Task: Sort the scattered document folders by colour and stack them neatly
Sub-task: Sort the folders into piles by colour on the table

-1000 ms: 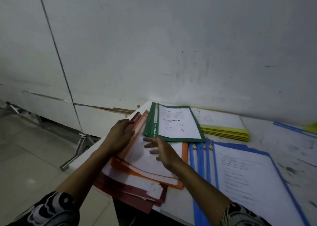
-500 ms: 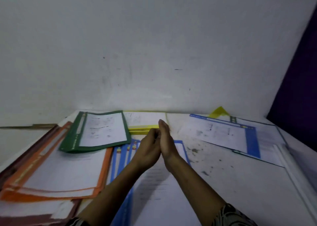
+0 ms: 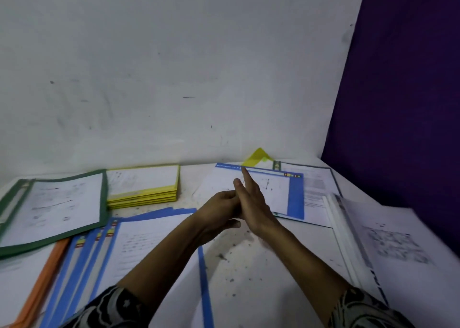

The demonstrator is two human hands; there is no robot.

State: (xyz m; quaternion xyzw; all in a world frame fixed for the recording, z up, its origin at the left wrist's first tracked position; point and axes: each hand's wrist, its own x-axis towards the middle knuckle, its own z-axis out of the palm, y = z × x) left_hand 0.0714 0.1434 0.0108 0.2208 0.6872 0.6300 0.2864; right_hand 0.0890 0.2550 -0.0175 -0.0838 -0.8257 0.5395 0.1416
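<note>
Approx half done, I'd judge: yellow stack [image 3: 143, 191] squared at back, green pile [image 3: 53, 210] & fanned blue pile [image 3: 154, 240] nr it. Unsorted on right: stray blue folder [image 3: 295, 196], yellow folder [image 3: 257, 156] behind it. Your right hand [image 3: 254, 203] flat, left hand [image 3: 220, 209] curled against it, both empty

Dim, flat indoor light, cool cast; wall [image 3: 174, 66] slightly brighter low down. Faint soft shadows on table [image 3: 249, 265]. Motion blur smears folders [image 3: 398, 250] at right; wide-angle bend twd edges.
</note>
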